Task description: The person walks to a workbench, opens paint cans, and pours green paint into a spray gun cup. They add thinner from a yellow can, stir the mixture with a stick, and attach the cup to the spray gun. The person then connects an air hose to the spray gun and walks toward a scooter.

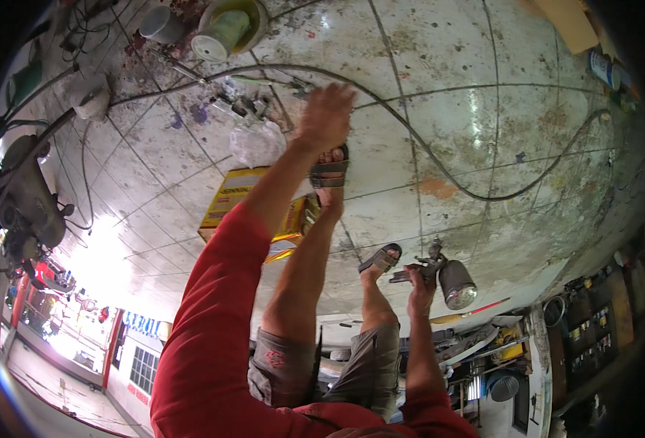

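Note:
My left hand [326,117] is stretched out over the tiled floor, its fingers extended and slightly blurred, with nothing visible in them. Just left of it lie several metal parts [242,106] and a clear plastic bag [257,142]. A dark hose [322,71] runs across the floor close to its fingertips. At the right, my right hand [419,288] is closed round a spray gun [433,257]. The gun's grey metal cup [455,281] sits to the right of my fingers. Part of the gun's handle is hidden by the hand.
A yellow printed carton [229,197] stands beside my left forearm. A white cup [211,45] rests in a yellowish basin [251,25], near a grey cup [162,25]. A dark tank-like machine [34,193] stands at the far left. Shelves of tools [589,332] are at lower right.

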{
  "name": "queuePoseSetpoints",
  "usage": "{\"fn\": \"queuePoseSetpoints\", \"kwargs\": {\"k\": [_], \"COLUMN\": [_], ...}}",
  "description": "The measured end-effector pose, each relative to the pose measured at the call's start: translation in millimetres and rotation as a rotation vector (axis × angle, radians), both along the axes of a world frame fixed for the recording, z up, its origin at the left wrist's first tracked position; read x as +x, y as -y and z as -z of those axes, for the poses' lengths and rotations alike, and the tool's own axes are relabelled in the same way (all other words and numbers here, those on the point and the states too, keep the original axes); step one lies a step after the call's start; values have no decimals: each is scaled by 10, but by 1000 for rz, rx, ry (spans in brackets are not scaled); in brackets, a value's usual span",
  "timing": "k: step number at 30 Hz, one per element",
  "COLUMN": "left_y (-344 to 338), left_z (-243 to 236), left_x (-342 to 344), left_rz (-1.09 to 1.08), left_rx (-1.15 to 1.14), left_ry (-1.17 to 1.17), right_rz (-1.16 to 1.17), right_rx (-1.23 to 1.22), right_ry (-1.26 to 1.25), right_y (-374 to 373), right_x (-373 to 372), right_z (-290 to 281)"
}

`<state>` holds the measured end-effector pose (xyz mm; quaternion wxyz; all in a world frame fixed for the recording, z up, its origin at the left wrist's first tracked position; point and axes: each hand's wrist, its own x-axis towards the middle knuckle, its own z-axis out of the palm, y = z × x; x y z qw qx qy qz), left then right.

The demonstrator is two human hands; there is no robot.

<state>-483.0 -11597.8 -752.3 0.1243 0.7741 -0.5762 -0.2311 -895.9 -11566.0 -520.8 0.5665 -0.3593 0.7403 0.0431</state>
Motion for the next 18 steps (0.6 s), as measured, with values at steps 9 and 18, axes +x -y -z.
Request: {"fn": "queuePoseSetpoints", "kwargs": {"k": [9, 18], "left_y": [-148, -903], "left_z": [-127, -3851], "left_x": [-1085, -1734], "left_rz": [253, 249], "left_rx": [378, 49], "left_ry": [25, -94], "right_rz": [124, 108], "right_rx": [-48, -210], "right_ry": [109, 259], "right_y": [-200, -257], "right_x": [-417, -1664], "right_z": [-302, -1390]}}
